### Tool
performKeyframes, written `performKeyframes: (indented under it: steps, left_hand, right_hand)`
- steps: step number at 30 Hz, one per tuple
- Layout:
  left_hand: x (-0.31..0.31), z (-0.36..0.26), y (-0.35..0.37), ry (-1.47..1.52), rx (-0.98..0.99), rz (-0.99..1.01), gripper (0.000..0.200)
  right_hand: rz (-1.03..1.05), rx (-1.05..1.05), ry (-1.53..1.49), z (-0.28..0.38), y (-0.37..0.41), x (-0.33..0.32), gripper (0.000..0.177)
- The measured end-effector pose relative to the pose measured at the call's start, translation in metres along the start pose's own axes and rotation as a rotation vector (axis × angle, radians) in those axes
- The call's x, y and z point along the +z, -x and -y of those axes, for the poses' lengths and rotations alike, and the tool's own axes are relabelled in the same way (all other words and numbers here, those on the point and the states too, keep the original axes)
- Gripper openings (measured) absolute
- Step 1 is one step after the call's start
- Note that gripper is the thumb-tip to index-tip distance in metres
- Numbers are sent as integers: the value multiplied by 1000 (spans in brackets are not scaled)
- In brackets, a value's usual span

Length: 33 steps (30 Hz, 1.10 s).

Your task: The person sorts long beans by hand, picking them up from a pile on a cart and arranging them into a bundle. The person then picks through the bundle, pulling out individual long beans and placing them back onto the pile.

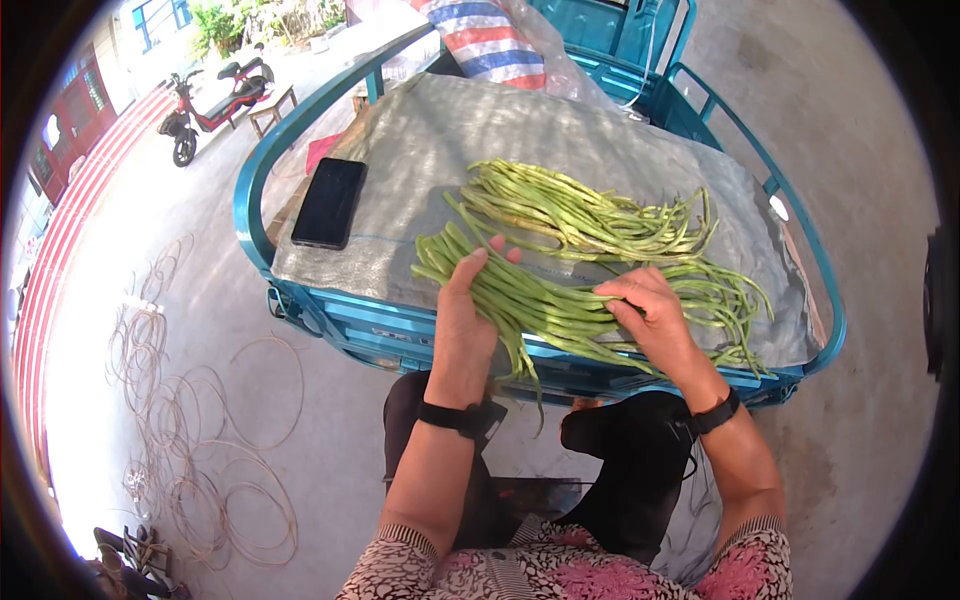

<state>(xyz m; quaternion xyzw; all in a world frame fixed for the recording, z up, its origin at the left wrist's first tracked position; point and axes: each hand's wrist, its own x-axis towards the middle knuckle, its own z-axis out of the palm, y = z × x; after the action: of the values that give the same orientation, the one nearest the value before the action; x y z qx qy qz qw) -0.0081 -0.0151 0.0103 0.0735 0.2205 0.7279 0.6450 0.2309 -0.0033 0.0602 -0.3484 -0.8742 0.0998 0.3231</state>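
Note:
My left hand (465, 325) is wrapped round a bunch of long green beans (545, 303) near its left end, with the thumb on top and fingertips showing behind. My right hand (650, 308) is closed at the bunch's other end, thumb and index finger pinching beans there. A few beans hang down below the bunch near my left wrist. Just beyond lies a second pile of long beans (570, 205), some of them yellowish, on a grey woven sheet (410, 135). More loose bean ends (735, 300) spread to the right of my right hand.
The sheet covers the bed of a blue cargo cart (350, 318) with raised side rails. A black phone (329, 204) lies at the left. A striped bag (490, 45) sits at the back. Coiled wire (190, 420) and a parked scooter (215, 105) are on the ground to the left.

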Motion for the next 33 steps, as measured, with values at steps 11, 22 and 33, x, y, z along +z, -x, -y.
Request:
performKeyframes:
  steps: [11, 22, 33]
  left_hand:
    - [-6, 1, -6, 42, -21, -32, 19]
    - [-2, 1, -3, 37, -10, -58, 22]
    - [0, 0, -1, 76, -2, -45, 21]
  right_hand:
    - [-171, 116, 583, -40, -11, -17, 28]
    - [-542, 5, 252, -12, -47, -19, 24]
    - [-57, 327, 582, -38, 44, -59, 29]
